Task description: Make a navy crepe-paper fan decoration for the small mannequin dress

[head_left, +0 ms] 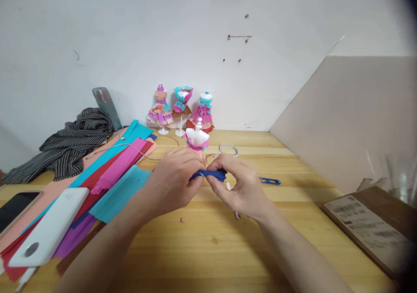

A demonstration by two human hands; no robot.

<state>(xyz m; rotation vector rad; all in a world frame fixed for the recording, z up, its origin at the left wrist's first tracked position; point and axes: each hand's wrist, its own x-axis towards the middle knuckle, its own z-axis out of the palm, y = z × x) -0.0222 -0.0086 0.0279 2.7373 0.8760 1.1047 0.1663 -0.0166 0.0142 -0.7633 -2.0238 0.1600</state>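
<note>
Between both hands is a strip of dark blue crepe paper (219,175), gathered into folds above the table. My left hand (177,178) pinches its left end, with the fingertips partly hidden behind the hand. The other end is gripped between thumb and fingers of my right hand (239,182). Just behind the hands stands a small white dress form (197,138) with a pink paper band and a peach skirt, its lower part covered by my hands. Blue thread snips (270,181) lie to the right of my right hand.
Coloured crepe sheets (120,193) cover the table's left side, under a white power bank (52,225). A phone (18,208), striped cloth (81,132) and bottle (107,106) are there too. Dressed forms (160,108) line the wall. A tape roll (228,149) lies behind; a cardboard box (368,228) sits right.
</note>
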